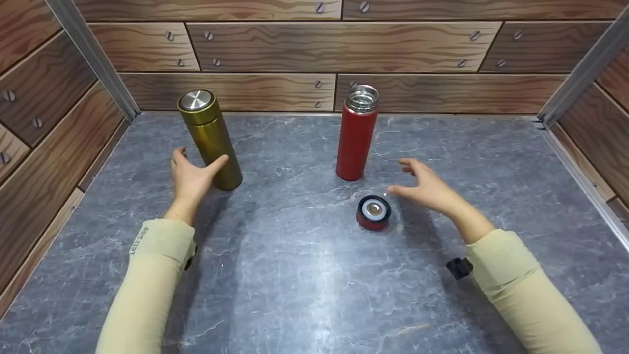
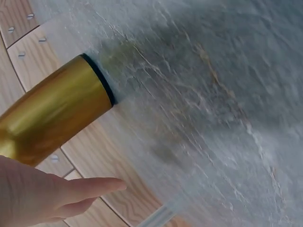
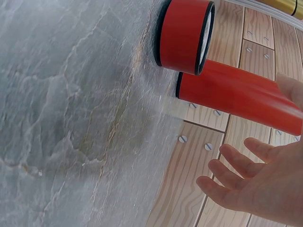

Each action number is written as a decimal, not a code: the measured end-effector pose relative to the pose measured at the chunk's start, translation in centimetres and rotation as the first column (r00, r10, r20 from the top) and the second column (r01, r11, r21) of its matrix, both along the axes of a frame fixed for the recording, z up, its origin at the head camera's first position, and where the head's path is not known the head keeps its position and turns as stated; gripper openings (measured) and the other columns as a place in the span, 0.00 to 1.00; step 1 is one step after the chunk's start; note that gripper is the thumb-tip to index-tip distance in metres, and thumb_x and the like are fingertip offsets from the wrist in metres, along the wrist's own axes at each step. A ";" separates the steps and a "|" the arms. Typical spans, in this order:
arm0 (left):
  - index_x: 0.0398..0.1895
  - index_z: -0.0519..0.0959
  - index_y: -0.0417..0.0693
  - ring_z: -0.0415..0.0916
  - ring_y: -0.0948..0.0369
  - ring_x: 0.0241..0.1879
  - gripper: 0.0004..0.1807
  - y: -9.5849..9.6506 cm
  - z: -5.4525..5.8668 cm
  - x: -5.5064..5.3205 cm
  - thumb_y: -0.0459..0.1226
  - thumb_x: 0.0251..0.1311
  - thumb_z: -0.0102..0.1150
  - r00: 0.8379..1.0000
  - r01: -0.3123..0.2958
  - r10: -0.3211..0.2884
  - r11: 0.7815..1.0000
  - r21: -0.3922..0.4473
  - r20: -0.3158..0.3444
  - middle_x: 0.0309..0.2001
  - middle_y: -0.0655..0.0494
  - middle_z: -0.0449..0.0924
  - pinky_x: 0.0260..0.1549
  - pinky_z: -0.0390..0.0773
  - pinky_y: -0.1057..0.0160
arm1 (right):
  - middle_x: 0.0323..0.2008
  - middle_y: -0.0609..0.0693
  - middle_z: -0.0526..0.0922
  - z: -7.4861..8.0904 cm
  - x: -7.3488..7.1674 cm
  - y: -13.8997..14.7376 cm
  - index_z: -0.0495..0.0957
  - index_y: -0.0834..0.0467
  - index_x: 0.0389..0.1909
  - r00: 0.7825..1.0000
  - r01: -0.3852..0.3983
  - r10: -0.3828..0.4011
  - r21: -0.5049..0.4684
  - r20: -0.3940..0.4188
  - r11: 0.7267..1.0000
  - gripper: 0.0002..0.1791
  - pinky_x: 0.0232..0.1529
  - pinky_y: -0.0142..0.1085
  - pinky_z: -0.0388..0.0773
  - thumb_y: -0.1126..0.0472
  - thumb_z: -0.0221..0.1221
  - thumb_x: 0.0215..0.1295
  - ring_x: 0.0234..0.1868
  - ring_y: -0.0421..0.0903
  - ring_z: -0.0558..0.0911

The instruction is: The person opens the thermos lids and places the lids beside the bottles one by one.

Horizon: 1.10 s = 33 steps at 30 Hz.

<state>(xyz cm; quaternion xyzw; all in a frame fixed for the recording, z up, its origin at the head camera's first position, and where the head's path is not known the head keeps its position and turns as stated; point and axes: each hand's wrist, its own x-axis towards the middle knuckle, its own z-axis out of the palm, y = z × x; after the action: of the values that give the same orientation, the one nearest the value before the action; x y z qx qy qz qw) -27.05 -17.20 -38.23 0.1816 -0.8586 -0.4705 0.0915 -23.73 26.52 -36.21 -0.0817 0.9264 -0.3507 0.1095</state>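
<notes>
A gold thermos bottle (image 1: pixel 211 142) with its lid on stands upright at the left of the table. My left hand (image 1: pixel 192 179) is right beside it, thumb and fingers spread around its near side; in the left wrist view the hand (image 2: pixel 52 194) shows straight fingers next to the bottle (image 2: pixel 61 109). To the right stands a red thermos bottle (image 1: pixel 355 142), its metal mouth uncovered. Its red lid (image 1: pixel 373 216) lies in front of it, underside up. My right hand (image 1: pixel 432 189) hovers to the right of bottle and lid, fingers parted and nothing held; the right wrist view shows its fingers (image 3: pixel 232 179) loosely extended.
The table (image 1: pixel 295 275) has a grey marbled surface. Wood-patterned panels (image 1: pixel 275 46) rise at the back and both sides, with metal strips (image 1: pixel 96 54) at the corners. Each sleeve has a small dark device at the cuff (image 1: pixel 460 268).
</notes>
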 end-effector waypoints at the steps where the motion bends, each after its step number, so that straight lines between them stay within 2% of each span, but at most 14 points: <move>1: 0.70 0.45 0.42 0.51 0.48 0.70 0.56 0.1 0.0 -0.1 0.57 0.46 0.64 1.000 0.003 -0.003 1.000 0.009 -0.009 0.70 0.40 0.49 0.68 0.56 0.52 | 0.67 0.69 0.56 0.0 0.0 0.0 0.50 0.64 0.69 1.000 -0.001 0.001 0.000 0.000 1.000 0.43 0.66 0.59 0.54 0.49 0.59 0.61 0.69 0.65 0.56; 8: 0.70 0.45 0.42 0.52 0.50 0.69 0.56 0.6 0.0 -0.8 0.54 0.46 0.66 0.999 0.009 -0.007 0.999 0.048 -0.052 0.69 0.40 0.51 0.68 0.56 0.54 | 0.66 0.70 0.57 0.0 0.0 0.1 0.51 0.66 0.69 1.000 -0.012 0.012 0.003 -0.006 1.000 0.44 0.66 0.59 0.54 0.48 0.59 0.60 0.68 0.66 0.56; 13: 0.70 0.46 0.43 0.57 0.51 0.67 0.54 0.7 0.0 -1.3 0.52 0.46 0.67 0.994 0.028 -0.021 0.997 0.073 -0.103 0.68 0.41 0.56 0.66 0.59 0.54 | 0.66 0.70 0.57 0.0 0.0 0.0 0.51 0.66 0.69 1.000 -0.015 0.015 0.005 -0.011 1.000 0.43 0.66 0.59 0.54 0.50 0.59 0.61 0.68 0.66 0.57; 19: 0.63 0.58 0.40 0.69 0.51 0.58 0.42 0.9 -0.4 -1.5 0.46 0.49 0.67 0.982 0.027 -0.009 0.995 0.097 -0.186 0.59 0.42 0.69 0.60 0.67 0.55 | 0.66 0.70 0.57 0.1 -0.1 -0.1 0.51 0.66 0.69 1.000 -0.017 0.017 0.010 -0.010 1.000 0.43 0.66 0.59 0.54 0.50 0.59 0.61 0.68 0.66 0.57; 24: 0.60 0.62 0.40 0.71 0.51 0.57 0.38 1.3 -0.6 -1.5 0.44 0.47 0.69 0.974 0.007 0.015 0.995 0.098 -0.226 0.56 0.43 0.71 0.58 0.69 0.55 | 0.66 0.70 0.57 0.2 -0.1 -0.1 0.50 0.65 0.69 1.000 -0.013 0.013 0.006 0.001 1.000 0.44 0.66 0.59 0.54 0.49 0.59 0.60 0.68 0.66 0.56; 27: 0.58 0.63 0.41 0.70 0.52 0.57 0.37 1.6 -0.6 -1.3 0.42 0.46 0.70 0.968 0.026 -0.005 0.996 0.080 -0.250 0.56 0.43 0.71 0.58 0.69 0.55 | 0.66 0.70 0.57 0.2 -0.1 -0.1 0.50 0.65 0.69 1.000 -0.014 0.014 0.005 -0.005 1.000 0.43 0.65 0.60 0.55 0.50 0.59 0.60 0.68 0.67 0.57; 33: 0.56 0.65 0.41 0.70 0.51 0.55 0.35 2.2 -0.4 -0.9 0.38 0.43 0.70 0.954 0.107 -0.094 0.994 0.031 -0.283 0.55 0.44 0.72 0.57 0.70 0.54 | 0.66 0.70 0.58 0.2 0.0 0.0 0.52 0.66 0.69 1.000 -0.014 0.015 0.009 -0.009 1.000 0.42 0.66 0.58 0.55 0.50 0.59 0.61 0.67 0.66 0.57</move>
<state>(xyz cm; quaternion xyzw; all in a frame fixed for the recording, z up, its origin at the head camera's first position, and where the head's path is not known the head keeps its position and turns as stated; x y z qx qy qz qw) -27.97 -14.99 -38.59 0.0711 -0.8340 -0.5152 0.1845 -23.73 26.49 -36.03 -0.0896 0.9279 -0.3455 0.1080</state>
